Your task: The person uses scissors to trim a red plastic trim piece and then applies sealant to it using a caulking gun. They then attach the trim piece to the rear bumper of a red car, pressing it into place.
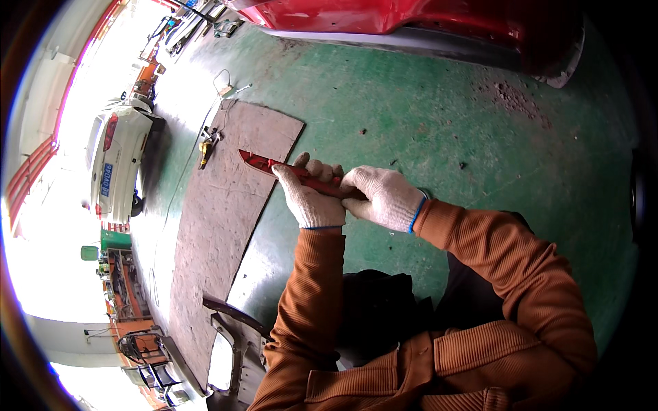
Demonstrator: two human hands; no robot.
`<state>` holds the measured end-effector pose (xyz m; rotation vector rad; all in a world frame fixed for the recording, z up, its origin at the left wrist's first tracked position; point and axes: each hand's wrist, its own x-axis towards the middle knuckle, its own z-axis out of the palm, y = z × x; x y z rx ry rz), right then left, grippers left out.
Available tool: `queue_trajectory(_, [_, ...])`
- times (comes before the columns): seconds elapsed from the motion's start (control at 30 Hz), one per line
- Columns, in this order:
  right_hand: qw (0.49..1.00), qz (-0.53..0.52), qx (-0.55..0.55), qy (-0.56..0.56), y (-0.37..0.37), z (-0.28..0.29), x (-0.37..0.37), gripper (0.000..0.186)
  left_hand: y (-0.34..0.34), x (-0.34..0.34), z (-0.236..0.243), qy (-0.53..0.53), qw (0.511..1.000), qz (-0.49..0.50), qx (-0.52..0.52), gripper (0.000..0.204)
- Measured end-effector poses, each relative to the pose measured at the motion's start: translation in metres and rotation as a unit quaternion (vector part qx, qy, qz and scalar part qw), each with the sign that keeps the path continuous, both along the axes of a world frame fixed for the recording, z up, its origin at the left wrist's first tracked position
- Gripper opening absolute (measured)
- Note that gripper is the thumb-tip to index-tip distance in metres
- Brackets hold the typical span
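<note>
A long, narrow red car trim piece (256,161) with a pointed end and small red tabs lies across my gloved left hand (312,198). The left thumb rests along its near side while the fingers curl around from beyond, so the hand is closed on it. My right hand (382,197), also in a white knitted glove with a blue cuff, pinches the piece's right end between thumb and fingers. That end is mostly hidden by the right fingers. Both hands are close together above the green floor (411,130).
Along the top stands a red car body (425,27). A brownish sheet (219,185) on the floor bears a yellow power tool (205,151) with a cable. Farther left is a white car (120,157). A car door (236,349) lies at lower left, and dirt crumbs (514,99) are scattered at right.
</note>
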<state>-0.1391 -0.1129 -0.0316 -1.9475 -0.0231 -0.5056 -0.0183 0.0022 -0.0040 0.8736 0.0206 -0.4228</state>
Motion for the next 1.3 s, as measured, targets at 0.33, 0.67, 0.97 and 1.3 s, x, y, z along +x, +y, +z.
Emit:
queue_trajectory(0.33, [0.997, 0.006, -0.007, -0.074, -0.003, -0.003, 0.003, 0.027, -0.001, -0.003, 0.005, 0.003, 1.0, -0.009, -0.009, 0.066])
queue_trajectory(0.67, [0.91, 0.087, 0.368, 0.171, -0.027, 0.017, -0.011, 0.025, 0.008, 0.002, 0.005, -0.03, 0.993, -0.082, -0.074, 0.072])
queue_trajectory(0.97, [0.892, 0.104, 0.392, 0.197, -0.026, 0.013, -0.007, 0.026, -0.008, -0.013, 0.014, -0.106, 0.988, -0.105, 0.023, 0.081])
queue_trajectory(1.3, [0.94, 0.091, 0.277, 0.176, -0.022, -0.006, -0.005, 0.036, -0.008, -0.016, 0.022, -0.17, 0.955, -0.2, 0.137, 0.081])
